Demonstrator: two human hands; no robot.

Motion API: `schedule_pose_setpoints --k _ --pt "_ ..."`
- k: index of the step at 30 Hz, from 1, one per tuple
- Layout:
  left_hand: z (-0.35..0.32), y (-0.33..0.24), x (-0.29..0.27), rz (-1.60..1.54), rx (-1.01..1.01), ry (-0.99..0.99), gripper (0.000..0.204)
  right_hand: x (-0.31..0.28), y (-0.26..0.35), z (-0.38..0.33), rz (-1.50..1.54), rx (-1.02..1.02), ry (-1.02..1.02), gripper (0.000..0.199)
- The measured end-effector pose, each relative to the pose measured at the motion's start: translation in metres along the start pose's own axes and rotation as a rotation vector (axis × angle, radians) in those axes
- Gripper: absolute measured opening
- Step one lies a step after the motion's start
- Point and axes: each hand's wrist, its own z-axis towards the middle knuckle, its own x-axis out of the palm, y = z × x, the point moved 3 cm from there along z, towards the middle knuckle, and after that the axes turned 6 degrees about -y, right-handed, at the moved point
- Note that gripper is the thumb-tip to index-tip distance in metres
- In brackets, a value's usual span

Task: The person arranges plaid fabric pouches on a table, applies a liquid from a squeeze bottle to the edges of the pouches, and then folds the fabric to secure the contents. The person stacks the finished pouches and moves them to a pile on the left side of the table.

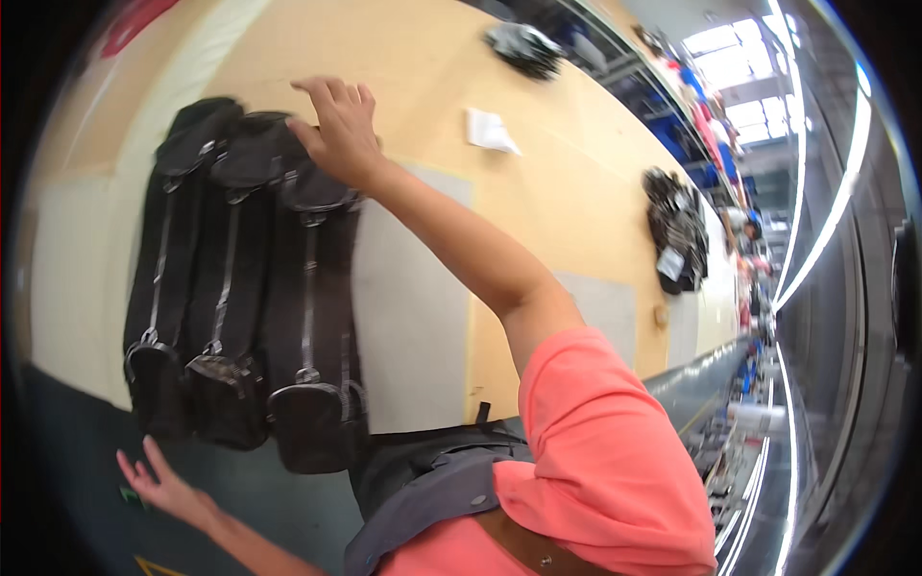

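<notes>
Lying side by side on the pale wooden worktable (538,163) are three long black fabric bags with grey zip strips (245,278), overlapping a little, their rounded lower ends hanging just over the table's near edge. The person's right hand (338,130) is reaching across to the far end of the bag nearest them, palm down and resting on its top, with the fingers (327,93) loosely spread rather than clamped; whether the thumb is pinching any fabric cannot be told from here. The coral-pink sleeve (605,451) is filling the lower right of the view. The left hand (158,483) is hovering low beside the table's edge, below the bags' rounded ends, fingers splayed open and holding nothing. A grey rectangular patch (408,317) is showing on the tabletop just beside the bags. Farther off, a small white paper slip (491,130) and two separate heaps of dark bundled goods (677,230) are sitting well apart along the table.
</notes>
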Motion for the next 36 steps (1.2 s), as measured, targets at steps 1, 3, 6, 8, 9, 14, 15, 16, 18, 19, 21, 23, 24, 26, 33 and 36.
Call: schedule_pose_setpoints --k 1,3,6,8,9,14,15,16,18,19,21,23,24,26,33,36 --pt "-0.011 -0.013 -0.003 0.02 0.08 0.002 0.056 -0.033 -0.023 -0.024 -0.02 0.047 0.015 0.045" --pt "-0.038 -0.045 -0.006 0.016 0.248 0.006 0.049 -0.103 -0.077 -0.08 -0.076 0.182 0.052 0.045" --pt "-0.09 -0.093 0.006 -0.154 0.462 -0.024 0.037 -0.203 -0.171 -0.155 -0.196 0.401 0.072 0.046" --pt "-0.151 -0.13 0.028 -0.271 0.534 0.023 0.036 -0.28 -0.229 -0.213 -0.221 0.553 -0.019 0.046" --pt "-0.181 -0.139 0.04 -0.28 0.608 0.09 0.037 -0.319 -0.257 -0.241 -0.247 0.625 -0.046 0.044" --pt "-0.398 -0.157 0.131 -0.29 0.545 0.614 0.036 -0.509 -0.424 -0.366 -0.535 0.879 -0.127 0.053" --pt "-0.452 -0.156 0.147 -0.296 0.481 0.741 0.036 -0.546 -0.458 -0.383 -0.591 0.91 -0.141 0.056" --pt "-0.505 -0.153 0.164 -0.303 0.413 0.859 0.036 -0.581 -0.492 -0.394 -0.669 0.936 -0.164 0.06" --pt "-0.608 -0.146 0.202 -0.317 0.28 1.05 0.034 -0.636 -0.553 -0.42 -0.803 1.006 -0.192 0.067" --pt "-0.653 -0.144 0.224 -0.262 0.27 1.102 0.031 -0.665 -0.581 -0.437 -0.823 1.025 -0.201 0.072" --pt "-0.728 -0.13 0.264 -0.194 0.262 1.17 0.027 -0.718 -0.626 -0.456 -0.89 1.062 -0.192 0.083" --pt "-0.778 -0.112 0.302 -0.162 0.301 1.22 0.025 -0.761 -0.662 -0.467 -0.955 1.08 -0.18 0.087" --pt "-0.796 -0.104 0.314 -0.106 0.464 1.18 0.025 -0.78 -0.679 -0.473 -0.988 1.092 -0.175 0.089" --pt "-0.821 -0.089 0.329 -0.008 0.792 1.079 0.024 -0.814 -0.71 -0.481 -1.007 1.168 -0.146 0.099" --pt "-0.87 -0.083 0.333 0.147 1.139 1.04 0.03 -0.869 -0.803 -0.472 -0.968 1.455 -0.046 0.126" --pt "-0.872 -0.084 0.33 0.217 1.164 0.996 0.03 -0.87 -0.824 -0.473 -0.922 1.506 -0.089 0.12"
